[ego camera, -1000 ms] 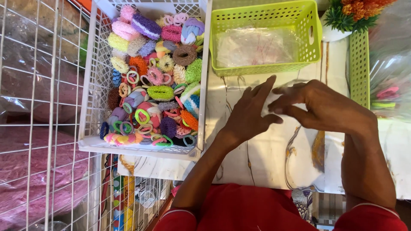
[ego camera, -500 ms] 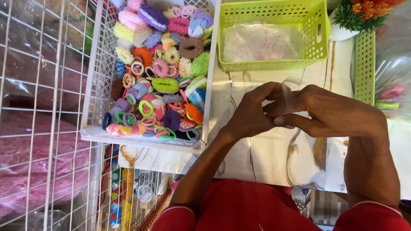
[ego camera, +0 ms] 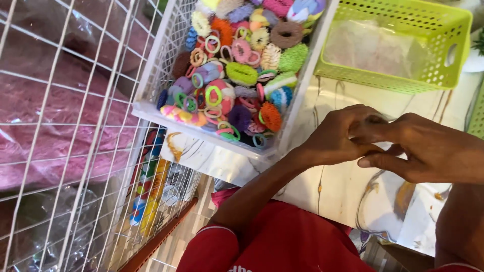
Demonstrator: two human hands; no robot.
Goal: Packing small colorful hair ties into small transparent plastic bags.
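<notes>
Both hands meet over the white marble-patterned tabletop (ego camera: 333, 191), the left hand (ego camera: 335, 136) curled with its fingertips pressed against those of the right hand (ego camera: 423, 151), and whatever they pinch between them is hidden (too small to tell). Just to the left sits the white plastic lattice basket (ego camera: 212, 143) heaped with colourful hair ties and scrunchies (ego camera: 237, 75), while the lime-green plastic basket (ego camera: 403, 45) stands on the far side, apart from the fingers.

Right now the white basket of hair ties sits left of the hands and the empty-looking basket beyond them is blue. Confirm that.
Not quite: the basket beyond the hands is lime green, not blue, as the head view shows. The white basket of hair ties does sit to their left.
</notes>
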